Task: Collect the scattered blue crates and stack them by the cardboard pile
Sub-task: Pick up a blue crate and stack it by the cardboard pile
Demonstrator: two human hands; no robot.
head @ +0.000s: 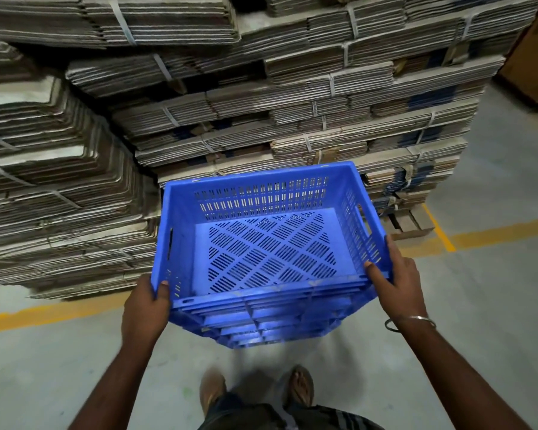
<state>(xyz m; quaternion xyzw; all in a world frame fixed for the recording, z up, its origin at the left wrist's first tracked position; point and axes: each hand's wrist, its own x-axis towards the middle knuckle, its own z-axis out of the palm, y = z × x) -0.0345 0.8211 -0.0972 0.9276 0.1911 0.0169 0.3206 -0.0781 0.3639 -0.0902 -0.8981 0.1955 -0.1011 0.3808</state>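
An empty blue crate (pixel 266 243) with slotted walls and floor is in front of me, right in front of the cardboard pile (pixel 261 97). My left hand (pixel 146 302) grips its near left corner, thumb over the rim. My right hand (pixel 392 274) grips the near right corner, thumb inside the rim. Ribbed blue plastic shows below its near rim; I cannot tell whether that is its own wall or other crates beneath. Whether it touches the floor is hidden.
Strapped bundles of flat cardboard rise in tall stacks on the left (pixel 44 181) and behind, on a wooden pallet (pixel 407 221). A yellow floor line (pixel 59 311) runs across the grey concrete. My sandalled feet (pixel 255 389) stand just behind the crate.
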